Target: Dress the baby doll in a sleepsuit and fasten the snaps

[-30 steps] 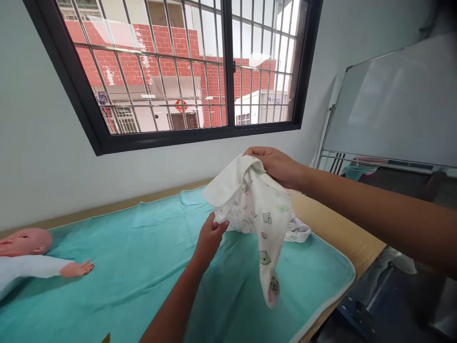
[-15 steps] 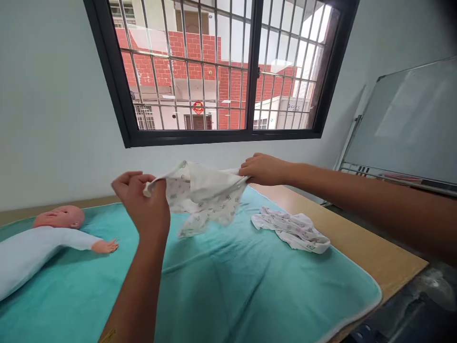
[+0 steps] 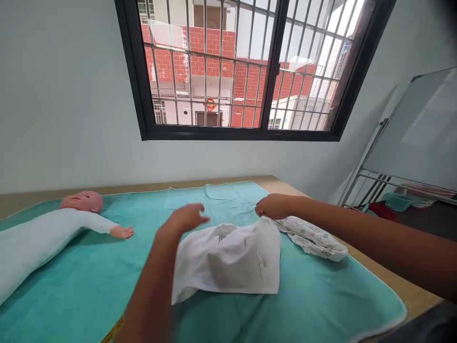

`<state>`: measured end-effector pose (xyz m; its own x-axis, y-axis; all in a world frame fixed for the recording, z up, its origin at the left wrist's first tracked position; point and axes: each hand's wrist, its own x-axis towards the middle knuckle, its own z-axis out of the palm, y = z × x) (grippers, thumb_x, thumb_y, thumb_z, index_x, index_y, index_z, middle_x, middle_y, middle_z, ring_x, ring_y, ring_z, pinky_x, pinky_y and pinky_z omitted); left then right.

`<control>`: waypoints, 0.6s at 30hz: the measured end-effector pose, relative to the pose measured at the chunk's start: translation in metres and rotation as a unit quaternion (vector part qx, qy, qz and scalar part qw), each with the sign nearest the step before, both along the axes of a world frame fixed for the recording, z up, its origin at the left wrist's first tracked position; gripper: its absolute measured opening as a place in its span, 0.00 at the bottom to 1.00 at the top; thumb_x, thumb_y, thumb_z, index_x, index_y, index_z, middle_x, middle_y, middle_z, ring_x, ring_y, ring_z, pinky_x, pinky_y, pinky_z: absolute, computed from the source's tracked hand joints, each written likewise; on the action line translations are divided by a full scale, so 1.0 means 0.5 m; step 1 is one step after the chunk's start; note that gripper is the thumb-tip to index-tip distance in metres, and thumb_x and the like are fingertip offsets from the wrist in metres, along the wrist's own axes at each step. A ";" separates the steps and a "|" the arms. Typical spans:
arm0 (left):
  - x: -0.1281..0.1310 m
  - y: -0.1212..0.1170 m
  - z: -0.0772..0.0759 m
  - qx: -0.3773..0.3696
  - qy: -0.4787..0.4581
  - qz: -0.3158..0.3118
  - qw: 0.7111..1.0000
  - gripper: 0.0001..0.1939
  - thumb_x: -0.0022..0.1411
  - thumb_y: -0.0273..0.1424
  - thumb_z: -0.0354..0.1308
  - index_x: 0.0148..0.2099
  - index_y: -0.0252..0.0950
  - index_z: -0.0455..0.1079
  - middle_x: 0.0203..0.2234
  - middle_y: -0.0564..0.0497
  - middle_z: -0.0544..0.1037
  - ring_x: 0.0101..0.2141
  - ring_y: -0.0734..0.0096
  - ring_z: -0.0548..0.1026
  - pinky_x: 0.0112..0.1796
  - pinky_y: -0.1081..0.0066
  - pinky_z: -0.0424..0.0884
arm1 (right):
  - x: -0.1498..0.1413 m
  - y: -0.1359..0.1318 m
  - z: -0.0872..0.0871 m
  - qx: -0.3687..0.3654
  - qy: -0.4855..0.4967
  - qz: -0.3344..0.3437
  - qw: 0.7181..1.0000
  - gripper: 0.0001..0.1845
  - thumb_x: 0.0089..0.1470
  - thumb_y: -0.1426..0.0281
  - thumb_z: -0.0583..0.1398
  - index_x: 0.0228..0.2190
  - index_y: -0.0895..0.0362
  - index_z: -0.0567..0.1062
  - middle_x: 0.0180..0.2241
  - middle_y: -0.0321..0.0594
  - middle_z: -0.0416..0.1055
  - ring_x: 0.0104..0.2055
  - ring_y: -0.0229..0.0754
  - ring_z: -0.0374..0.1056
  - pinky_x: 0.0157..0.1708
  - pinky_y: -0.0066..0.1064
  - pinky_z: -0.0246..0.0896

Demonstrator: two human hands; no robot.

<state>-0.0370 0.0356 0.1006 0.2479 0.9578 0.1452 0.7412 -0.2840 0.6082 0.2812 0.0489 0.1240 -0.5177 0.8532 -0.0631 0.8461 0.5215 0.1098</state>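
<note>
A white baby garment (image 3: pixel 228 262) lies spread and creased on the teal blanket (image 3: pixel 317 295), its plain side facing up. Above its far left part is my left hand (image 3: pixel 185 219), open, thumb and fingers apart and nothing between them. My right hand (image 3: pixel 274 206) is at the garment's far right corner, fingers curled closed, with the cloth raised right under them. The fingertips are partly hidden. Just right of that corner, partly behind my right hand and forearm, lies a bunched white printed garment (image 3: pixel 314 240).
On the left a baby doll (image 3: pixel 82 202) in a white suit lies on its back, one arm stretched toward the middle. Wooden table edge (image 3: pixel 421 300) shows at right. Behind are a wall and a barred window (image 3: pixel 239 133); a whiteboard (image 3: pixel 428 128) stands at right.
The garment, held stretched in the air between both hands before, now lies on the blanket. My left hand has let go and opened. Both hands are lower, and the view has shifted left.
</note>
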 end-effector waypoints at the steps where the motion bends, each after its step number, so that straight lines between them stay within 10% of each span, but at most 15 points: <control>1: 0.020 0.009 -0.030 -0.035 0.047 -0.015 0.998 0.16 0.39 0.41 0.69 0.28 0.38 0.71 0.26 0.50 0.77 0.28 0.59 0.75 0.33 0.60 0.70 | 0.002 -0.002 -0.015 -0.044 -0.021 -0.017 0.999 0.07 0.48 0.69 0.61 0.32 0.50 0.78 0.33 0.39 0.76 0.33 0.45 0.69 0.32 0.35 0.58; 9: 0.091 0.031 -0.150 0.000 0.141 0.005 0.990 0.11 0.53 0.40 0.59 0.29 0.37 0.67 0.38 0.41 0.75 0.43 0.49 0.73 0.40 0.56 0.67 | 0.024 0.000 -0.125 -0.118 0.021 -0.154 0.981 0.21 0.52 0.53 0.55 0.39 0.55 0.74 0.40 0.49 0.74 0.41 0.55 0.69 0.36 0.40 0.59; 18: 0.001 0.062 -0.078 0.046 0.049 0.067 0.995 0.05 0.53 0.27 0.52 0.25 0.39 0.61 0.25 0.52 0.72 0.28 0.66 0.69 0.28 0.70 0.59 | 0.049 0.000 -0.098 -0.130 0.284 -0.202 0.928 0.22 0.44 0.50 0.60 0.20 0.56 0.64 0.21 0.34 0.62 0.24 0.37 0.57 0.24 0.29 0.49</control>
